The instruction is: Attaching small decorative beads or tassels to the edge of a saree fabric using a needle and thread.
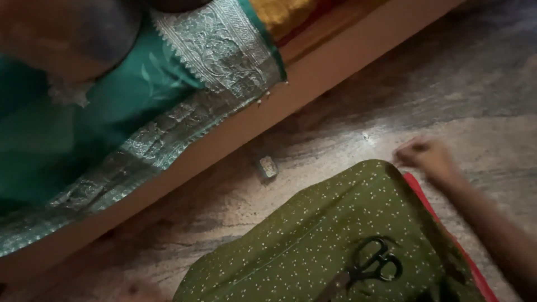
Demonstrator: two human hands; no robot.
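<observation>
Head camera looks steeply down, tilted, somewhat blurred, floor [335, 128] near.

Bystander items on the floor and ledge.
Teal fabric [84, 140] with a wide silver patterned border [218, 50] drapes over a pale wooden ledge [335, 61]; yellow cloth [282, 11] sits at the top edge. A small pale block [268, 166] lies on the streaked stone floor [458, 84], just below the ledge.
</observation>
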